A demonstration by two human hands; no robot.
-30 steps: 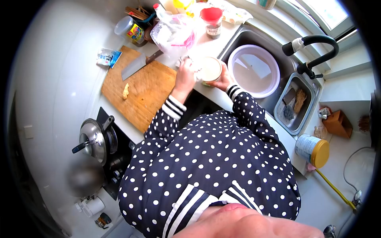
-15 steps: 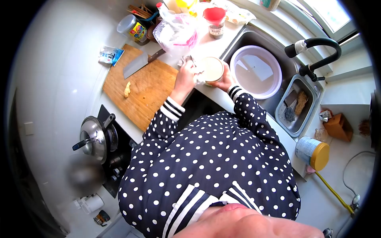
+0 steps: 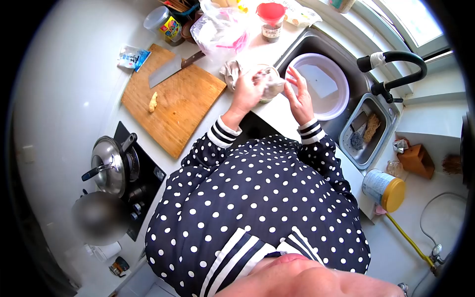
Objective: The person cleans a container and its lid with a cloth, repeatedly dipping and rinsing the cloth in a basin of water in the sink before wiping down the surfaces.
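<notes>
A round container (image 3: 267, 70) with a pale beige top stands on the white counter between my hands. My left hand (image 3: 247, 91) is closed on a crumpled greyish-white cloth (image 3: 230, 74), part of which lies over the container's top. That hand's fingertips are blurred. To the right of the container is my right hand (image 3: 300, 97), holding nothing, its fingers stretched apart and its fingertips close to the cloth's edge. Left of my left hand is a wooden cutting board (image 3: 183, 114), with a piece of ginger (image 3: 153, 102) and a cleaver (image 3: 168, 69) lying on it.
A pale purple basin (image 3: 341, 86) of water sits in the sink (image 3: 363, 84) under a black faucet (image 3: 403, 57). Behind the cloth are a plastic bag (image 3: 220, 32) and a red-topped jar (image 3: 271, 24). A lidded pan (image 3: 109, 168) stands on the stove at left.
My right hand has let go of the container and moved right, its fingers opening. My left hand has drawn the cloth over the container's top.
</notes>
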